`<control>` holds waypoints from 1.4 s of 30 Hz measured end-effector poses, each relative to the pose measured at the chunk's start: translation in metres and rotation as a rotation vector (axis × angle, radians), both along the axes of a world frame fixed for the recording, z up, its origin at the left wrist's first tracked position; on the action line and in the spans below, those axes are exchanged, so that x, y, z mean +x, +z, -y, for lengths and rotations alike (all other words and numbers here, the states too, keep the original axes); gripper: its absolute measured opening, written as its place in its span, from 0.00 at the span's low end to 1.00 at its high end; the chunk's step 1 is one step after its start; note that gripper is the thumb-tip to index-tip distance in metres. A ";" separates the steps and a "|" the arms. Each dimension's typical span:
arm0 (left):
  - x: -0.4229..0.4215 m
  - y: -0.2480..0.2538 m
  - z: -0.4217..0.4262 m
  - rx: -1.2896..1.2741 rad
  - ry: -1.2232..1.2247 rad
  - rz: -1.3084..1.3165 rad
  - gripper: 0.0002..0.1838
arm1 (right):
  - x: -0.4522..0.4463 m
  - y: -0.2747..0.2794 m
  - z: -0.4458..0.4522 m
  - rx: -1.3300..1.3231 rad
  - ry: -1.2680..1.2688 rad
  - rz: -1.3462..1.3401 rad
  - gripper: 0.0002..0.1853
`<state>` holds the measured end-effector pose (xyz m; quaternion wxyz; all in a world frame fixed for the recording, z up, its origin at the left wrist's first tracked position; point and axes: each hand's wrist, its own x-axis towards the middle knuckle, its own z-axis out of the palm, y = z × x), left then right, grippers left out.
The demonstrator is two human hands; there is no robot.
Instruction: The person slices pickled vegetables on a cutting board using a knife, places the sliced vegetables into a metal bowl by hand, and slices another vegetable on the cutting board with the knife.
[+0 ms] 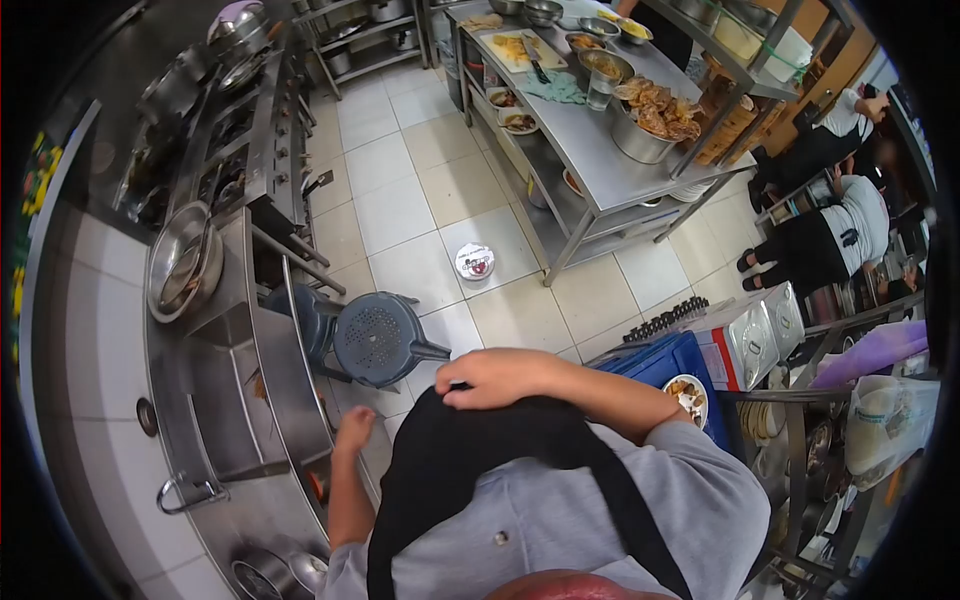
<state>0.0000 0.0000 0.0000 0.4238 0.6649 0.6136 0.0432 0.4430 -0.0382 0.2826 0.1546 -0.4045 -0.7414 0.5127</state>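
My right hand (488, 378) lies against the top of the black apron (440, 450) over my front, its fingers curled; whether they grip the cloth is hard to tell. Off to the left, my left hand (355, 430) hangs low beside the sink (292, 385), fingers drawn together, and what they hold, if anything, is too small to make out. In front of my hands stands a grey plastic stool (378, 338). On the tiled floor beyond it is a round white container (475, 262) with a printed lid.
A steel table (590, 165) with food bowls stands ahead. Stoves (250, 160) line the left. A blue bin (680, 362) and metal tins (750, 340) are at the right. Two people (845, 235) stand at the far right.
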 end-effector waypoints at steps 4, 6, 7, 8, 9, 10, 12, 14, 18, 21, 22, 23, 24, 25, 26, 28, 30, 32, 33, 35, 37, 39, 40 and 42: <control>0.023 -0.039 -0.012 -0.351 -0.133 0.059 0.15 | 0.057 -0.017 -0.044 -0.132 -0.222 0.056 0.17; 0.027 -0.061 -0.039 -0.600 -0.060 0.027 0.15 | 0.081 -0.026 -0.078 -0.113 -0.215 0.059 0.16; 0.030 -0.076 -0.055 -0.738 -0.005 0.008 0.14 | 0.095 -0.036 -0.097 -0.120 -0.218 0.072 0.16; 0.035 -0.086 -0.074 -0.813 0.053 0.004 0.14 | 0.110 -0.046 -0.120 -0.073 -0.235 0.080 0.16; 0.043 -0.093 -0.096 -0.800 0.106 0.015 0.13 | 0.121 -0.056 -0.142 -0.030 -0.253 0.082 0.16; 0.064 -0.078 -0.120 -0.668 0.197 0.031 0.12 | 0.131 -0.064 -0.166 -0.024 -0.335 0.119 0.16; 0.099 -0.069 -0.197 -0.527 0.273 0.053 0.11 | 0.145 -0.094 -0.215 -0.035 -0.479 0.196 0.16; 0.118 -0.075 -0.269 -0.395 0.083 0.083 0.09 | 0.157 -0.101 -0.248 -0.096 -0.579 0.387 0.17; 0.168 -0.089 -0.392 -0.400 0.228 0.281 0.09 | 0.196 -0.145 -0.275 -0.184 -0.419 0.546 0.20; 0.218 -0.054 -0.458 -0.348 0.241 0.225 0.10 | 0.228 -0.160 -0.294 -0.218 -0.442 0.472 0.21; 0.237 -0.042 -0.474 -0.316 0.256 0.216 0.10 | 0.239 -0.160 -0.304 -0.298 -0.453 0.419 0.21; 0.253 -0.036 -0.491 -0.304 0.249 0.207 0.10 | 0.250 -0.160 -0.316 -0.375 -0.461 0.365 0.21; 0.268 -0.032 -0.510 -0.335 0.242 0.221 0.11 | 0.260 -0.161 -0.330 -0.371 -0.479 0.329 0.20; 0.285 -0.030 -0.528 -0.368 0.238 0.237 0.11 | 0.272 -0.163 -0.349 -0.365 -0.481 0.319 0.20; 0.304 -0.029 -0.544 -0.349 0.238 0.255 0.12 | 0.285 -0.165 -0.367 -0.383 -0.468 0.317 0.20; 0.341 -0.032 -0.577 -0.313 0.255 0.253 0.12 | 0.313 -0.172 -0.411 -0.397 -0.445 0.316 0.20; 0.381 -0.034 -0.598 -0.295 0.281 0.256 0.12 | 0.343 -0.176 -0.456 -0.269 -0.435 0.272 0.19; 0.423 -0.032 -0.622 -0.308 0.195 0.187 0.12 | 0.374 -0.159 -0.502 -0.266 -0.455 0.197 0.19; 0.448 -0.021 -0.631 -0.330 0.139 0.153 0.12 | 0.391 -0.149 -0.526 -0.260 -0.486 0.117 0.19; 0.490 0.000 -0.655 -0.383 -0.006 0.152 0.15 | 0.423 -0.124 -0.564 -0.224 -0.496 0.047 0.17; 0.516 0.001 -0.687 -0.315 -0.109 0.110 0.16 | 0.449 -0.097 -0.597 -0.263 -0.560 -0.057 0.15; 0.540 0.004 -0.720 -0.247 -0.230 0.081 0.17 | 0.468 -0.099 -0.616 -0.196 -0.606 -0.083 0.14; 0.551 0.009 -0.741 -0.214 -0.285 0.050 0.17 | 0.474 -0.087 -0.623 -0.190 -0.642 -0.093 0.14; 0.571 0.017 -0.781 -0.188 -0.353 0.024 0.18 | 0.481 -0.085 -0.634 -0.145 -0.700 -0.146 0.16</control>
